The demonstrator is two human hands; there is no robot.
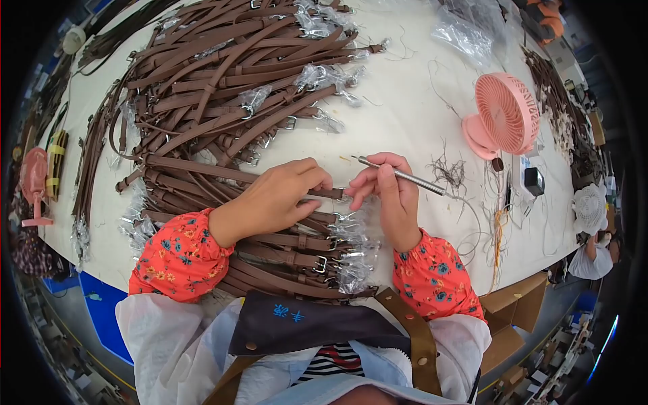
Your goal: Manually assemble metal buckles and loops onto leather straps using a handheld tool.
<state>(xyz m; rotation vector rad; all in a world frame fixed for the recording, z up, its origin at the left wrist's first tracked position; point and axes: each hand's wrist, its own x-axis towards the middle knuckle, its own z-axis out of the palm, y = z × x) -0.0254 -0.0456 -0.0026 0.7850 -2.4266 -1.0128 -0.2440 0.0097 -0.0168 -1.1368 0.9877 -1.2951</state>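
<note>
My left hand (273,199) is closed, thumb and fingers pinching a brown leather strap (332,194) near its buckle end. In my right hand (397,202) is a slim silver pen-shaped tool (408,177) with a thin tip and a grey cord at its back. The tool's tip points left, above the strap end and apart from it. My right lower fingers are close to the strap's end; whether they touch it I cannot tell. Beneath my left hand lie several more straps (283,258) with silver buckles and clear plastic wrapping (356,253) around their ends.
A large heap of brown straps (202,84) covers the far left of the white table (398,88). A pink fan (503,115) stands at the right, near loose dark threads (449,172) and a small black-topped box (534,181). Clear plastic bags (466,34) lie far right.
</note>
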